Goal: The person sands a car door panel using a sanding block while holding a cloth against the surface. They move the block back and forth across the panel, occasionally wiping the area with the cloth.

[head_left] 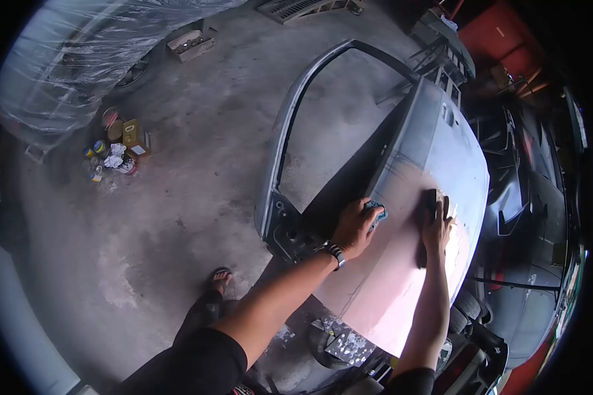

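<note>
A car door (pixel 435 141) with an open window frame is propped up in front of me, its outer panel grey-white with a broad pinkish patch across the lower part. My left hand (pixel 357 230), with a watch on its wrist, is closed around a crumpled blue cloth (pixel 375 213) at the panel's edge below the window opening. Further right, my right hand (pixel 438 227) grips a long dark sanding block (pixel 431 199) lying against the pinkish patch. The hand covers the middle of the block.
Cans, a yellow tin (pixel 136 137) and a white rag (pixel 114 156) stand on the concrete floor at left. A plastic-covered car (pixel 66 66) is behind them. Dark car parts (pixel 507 204) crowd the right side. A small tray (pixel 190 46) lies at the back.
</note>
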A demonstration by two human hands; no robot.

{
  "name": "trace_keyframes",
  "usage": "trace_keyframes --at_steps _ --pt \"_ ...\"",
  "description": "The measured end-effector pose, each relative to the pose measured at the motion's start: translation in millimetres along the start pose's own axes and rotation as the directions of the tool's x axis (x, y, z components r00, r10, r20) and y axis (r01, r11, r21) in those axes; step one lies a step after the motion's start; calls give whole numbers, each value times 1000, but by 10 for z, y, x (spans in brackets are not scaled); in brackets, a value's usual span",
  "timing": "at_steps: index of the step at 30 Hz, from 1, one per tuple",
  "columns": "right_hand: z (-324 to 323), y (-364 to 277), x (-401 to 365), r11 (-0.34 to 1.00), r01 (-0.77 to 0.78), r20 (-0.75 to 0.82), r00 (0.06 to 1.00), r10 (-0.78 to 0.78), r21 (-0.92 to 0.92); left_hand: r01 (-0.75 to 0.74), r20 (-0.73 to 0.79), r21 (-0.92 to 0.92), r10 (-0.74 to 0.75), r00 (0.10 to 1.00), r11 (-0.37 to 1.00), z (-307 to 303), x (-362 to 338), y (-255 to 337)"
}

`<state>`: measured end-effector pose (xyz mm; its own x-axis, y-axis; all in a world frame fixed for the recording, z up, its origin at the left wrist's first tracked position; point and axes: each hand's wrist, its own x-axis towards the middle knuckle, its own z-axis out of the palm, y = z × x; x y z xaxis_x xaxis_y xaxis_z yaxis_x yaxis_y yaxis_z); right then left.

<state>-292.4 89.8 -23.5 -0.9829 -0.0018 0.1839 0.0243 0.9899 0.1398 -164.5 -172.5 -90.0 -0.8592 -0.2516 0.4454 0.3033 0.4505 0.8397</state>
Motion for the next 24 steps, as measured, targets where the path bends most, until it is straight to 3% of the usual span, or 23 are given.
trace_keyframes --at_steps 2,3,5,7,9,11,13,15,18,21,23,24 --pt "4 4 -6 999 -30 -20 999 29 -40 -4 11 -29 4 1000 1000 -20 -3 -8" --pt "-140 -72 -207 1000 -24 66 998 24 -2 -19 1 -15 19 1000 1000 -34 11 1" --pt "-374 -326 -968 999 39 5 999 -39 14 -38 -17 13 39 999 999 -36 9 9" --pt "-669 -605 -1800 1000 -2 97 995 -1 26 -10 11 -13 10 1000 1000 12 -60 10" --pt "-704 -679 -2459 991 119 29 993 -117 -67 -26 3 13 26 1000 1000 28 -22 -34" --pt "-797 -630 -2319 997 68 166 983 -72 32 -27 10 15 27 1000 1000 18 -1 -42" --pt "-577 -385 -1672 993 89 82 992 -96 83 -37 -2 -23 37 999 999 9 10 -37" --pt "-247 -146 -836 999 36 10 999 -36 11 -44 -5 -29 44 999 999 16 60 -56" --pt "-205 -145 -158 994 -106 93 990 105 6 -14 -6 -4 14 1000 1000 11 0 -24" --pt "-305 -244 -604 998 -55 106 993 56 -10 -27 -28 -1 27 999 1000 -50 29 12" --pt "-471 -406 -1410 997 71 11 997 -71 -8 -41 -47 -14 40 998 999 -22 14 -10" --pt "-566 -478 -1813 998 63 74 995 -63 7 -45 -57 -18 44 997 999 11 24 -37"
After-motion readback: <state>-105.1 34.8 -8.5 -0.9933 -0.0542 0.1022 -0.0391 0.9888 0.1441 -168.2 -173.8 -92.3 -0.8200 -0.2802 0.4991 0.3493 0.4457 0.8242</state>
